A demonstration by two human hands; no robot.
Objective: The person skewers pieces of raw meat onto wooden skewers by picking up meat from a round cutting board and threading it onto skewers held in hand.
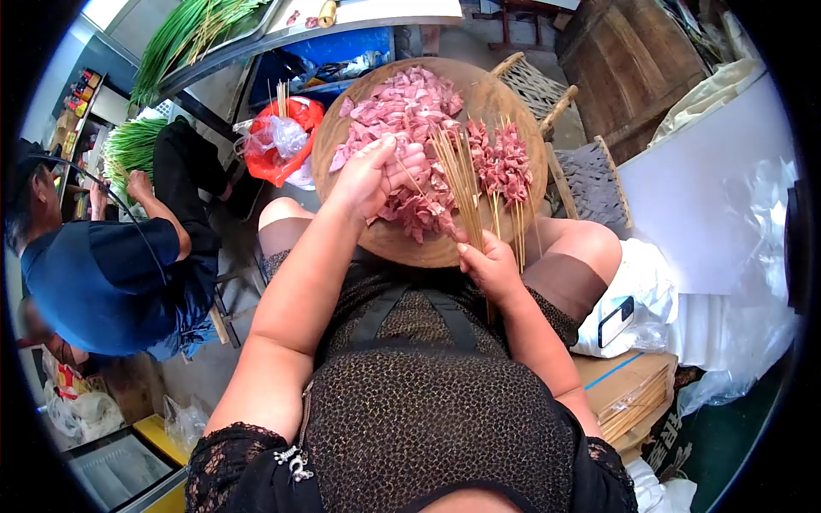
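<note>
My right hand [492, 263] is closed round a bundle of thin bamboo skewers [459, 175], which fans upward over the round wooden board [534, 192] by my knees. Just left of the bundle, my left hand [380, 177] has its thumb and fingers drawn together on what looks like a single skewer [414, 181]. Pale pink cut meat [409, 96] is heaped on the far side of the board. Darker red meat pieces [419, 215] lie below my left hand. At the right of the board lie several loaded meat skewers [505, 167], their bare ends toward me.
Left of the board is a red plastic bag [286, 158] with sticks standing in it. Another person [111, 265] sits at the left by green stalks [135, 150]. Woven stools [590, 188] stand at the right. A phone [616, 321] lies on white plastic.
</note>
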